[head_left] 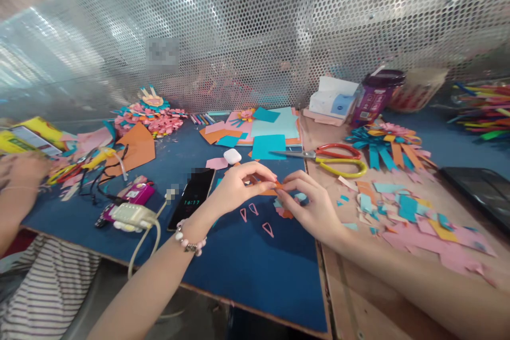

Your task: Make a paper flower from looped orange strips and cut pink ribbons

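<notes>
My left hand (239,188) and my right hand (308,204) meet over the blue mat (255,265), both pinching one small orange paper strip (271,189) between thumb and fingers. My left wrist wears a bead bracelet (189,239). Just below the hands lie three small pink paper loops (255,218). A few cut orange and blue scraps (285,211) sit under my right hand. A black phone (193,196) with a lit screen lies left of my left hand, and a white earbud case (232,156) sits behind it.
Red-and-yellow scissors (334,159) lie on the wooden board at right, beside blue, orange and pink paper scraps (402,212). Coloured paper sheets (266,133), a paper flower (153,114), a purple cup (372,96) and a tissue box stand near the mesh wall. Another person's hand (19,170) and striped sleeve are at left.
</notes>
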Available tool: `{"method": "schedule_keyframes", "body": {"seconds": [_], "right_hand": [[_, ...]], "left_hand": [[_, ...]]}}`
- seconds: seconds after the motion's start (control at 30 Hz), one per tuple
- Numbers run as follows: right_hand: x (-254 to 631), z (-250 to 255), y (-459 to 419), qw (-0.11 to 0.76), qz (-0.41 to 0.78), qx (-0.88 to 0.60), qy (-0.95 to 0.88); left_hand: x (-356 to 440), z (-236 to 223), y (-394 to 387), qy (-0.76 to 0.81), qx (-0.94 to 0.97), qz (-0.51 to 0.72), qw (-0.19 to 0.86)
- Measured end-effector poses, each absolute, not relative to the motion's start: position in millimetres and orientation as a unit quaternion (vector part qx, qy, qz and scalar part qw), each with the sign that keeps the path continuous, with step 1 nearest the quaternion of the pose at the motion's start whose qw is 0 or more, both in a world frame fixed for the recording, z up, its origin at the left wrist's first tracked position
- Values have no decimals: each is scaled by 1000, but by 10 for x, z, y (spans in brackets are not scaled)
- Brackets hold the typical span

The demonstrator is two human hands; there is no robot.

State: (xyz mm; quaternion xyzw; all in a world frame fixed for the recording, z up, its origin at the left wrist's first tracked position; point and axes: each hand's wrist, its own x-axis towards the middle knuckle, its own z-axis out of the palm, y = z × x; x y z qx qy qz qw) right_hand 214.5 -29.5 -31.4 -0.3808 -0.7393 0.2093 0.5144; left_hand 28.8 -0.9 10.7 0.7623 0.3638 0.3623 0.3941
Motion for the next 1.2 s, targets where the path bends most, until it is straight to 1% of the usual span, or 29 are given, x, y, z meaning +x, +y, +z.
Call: {"method": "schedule_keyframes", "body": {"seconds": [0.23, 0.47, 0.77, 1.0, 1.1, 1.2], "right_hand": [[2155, -308, -301, 519, 180, -373, -748], [2134, -374, -264, 499, 135, -397, -758], [2142, -418, -215, 475, 77, -417, -771], [2134, -401, -245, 445, -26, -408, -796], [2144, -389, -246, 445, -41, -409, -796], [2162, -380, -235, 446, -46, -404, -797]], "left_hand": [[285, 71, -9, 347, 785, 356, 370], [285, 108, -20, 343, 808, 369, 307], [248, 71, 2, 326, 852, 346, 218], [252, 52, -1, 298, 870, 337, 204], [261, 71, -17, 292, 871, 338, 206], [272, 84, -24, 310, 858, 334, 237]]}}
